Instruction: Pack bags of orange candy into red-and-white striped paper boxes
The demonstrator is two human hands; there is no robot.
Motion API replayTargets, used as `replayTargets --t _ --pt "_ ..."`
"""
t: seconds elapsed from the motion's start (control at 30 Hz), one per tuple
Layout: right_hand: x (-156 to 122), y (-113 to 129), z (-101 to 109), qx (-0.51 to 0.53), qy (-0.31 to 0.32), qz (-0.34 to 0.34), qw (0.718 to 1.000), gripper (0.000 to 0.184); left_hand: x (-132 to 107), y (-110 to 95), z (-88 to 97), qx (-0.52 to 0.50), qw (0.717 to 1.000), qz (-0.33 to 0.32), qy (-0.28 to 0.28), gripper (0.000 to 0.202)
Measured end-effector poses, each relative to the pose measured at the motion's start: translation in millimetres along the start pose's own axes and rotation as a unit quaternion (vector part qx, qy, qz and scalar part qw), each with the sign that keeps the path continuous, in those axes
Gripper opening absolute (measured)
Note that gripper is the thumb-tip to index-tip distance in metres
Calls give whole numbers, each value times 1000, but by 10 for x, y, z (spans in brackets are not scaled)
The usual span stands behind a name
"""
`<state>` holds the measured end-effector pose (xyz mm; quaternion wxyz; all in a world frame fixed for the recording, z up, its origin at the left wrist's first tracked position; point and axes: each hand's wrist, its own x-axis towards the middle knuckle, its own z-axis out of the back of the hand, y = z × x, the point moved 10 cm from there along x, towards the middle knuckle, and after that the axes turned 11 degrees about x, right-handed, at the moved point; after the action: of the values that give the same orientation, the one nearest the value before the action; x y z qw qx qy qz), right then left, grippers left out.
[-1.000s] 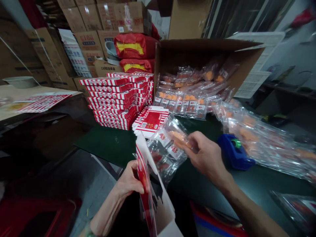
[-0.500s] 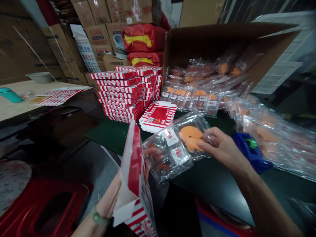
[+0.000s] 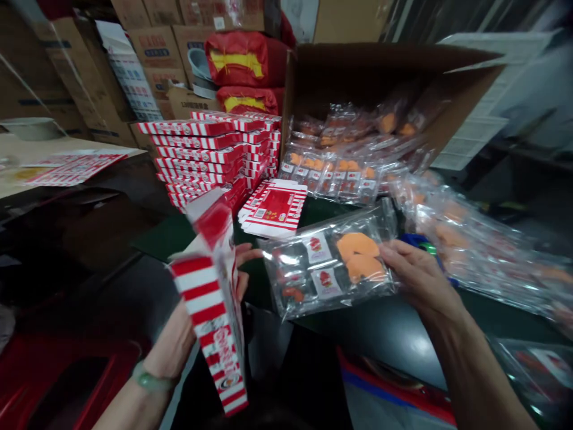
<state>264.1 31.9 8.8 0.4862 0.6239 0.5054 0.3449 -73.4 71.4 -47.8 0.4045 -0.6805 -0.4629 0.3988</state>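
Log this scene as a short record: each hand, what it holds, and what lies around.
Left hand: holds a striped carton; whether its fingertips touch the packet is unclear
Right hand: grips the right end of a clear packet
Packet contents: orange pieces, two white labelled squares, reddish items
Behind the hands: stacked striped boxes, flat striped cartons
More packets: in and before a large cardboard box
Near right hand: blue object, partly hidden
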Motion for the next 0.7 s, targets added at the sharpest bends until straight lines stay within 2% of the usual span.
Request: replayTargets --t 0.13,0.23,0.33,0.43,0.5,0.57,0.6,0.63,0.7 --pt "-162 180 828 48 -154 71 984 37 160 125 -279 82 990 50 103 52" --pt "-395 308 1393 85 -256 119 955 34 213 290 -487 143 977 110 114 52" --pt "-661 449 1710 113 -304 177 929 28 320 400 -778 218 962 114 120 48" --pt "-870 524 1733 122 -305 211 921 23 555 454 -1102 311 942 65 110 51" --pt "-940 490 1613 122 -291 207 926 20 730 373 -1247 389 920 -9 57 61" --pt "-966 412 1431 126 -273 203 932 18 784 176 -1332 429 896 -115 -21 66" --pt "-973 367 1333 130 -267 207 932 18 747 99 -1374 415 895 -160 -38 65" --pt "-975 316 1233 131 -265 212 931 17 682 65 -1412 378 905 -189 -33 63" --pt "-963 170 1032 128 -275 209 930 14 494 130 -1518 259 946 -190 46 61"
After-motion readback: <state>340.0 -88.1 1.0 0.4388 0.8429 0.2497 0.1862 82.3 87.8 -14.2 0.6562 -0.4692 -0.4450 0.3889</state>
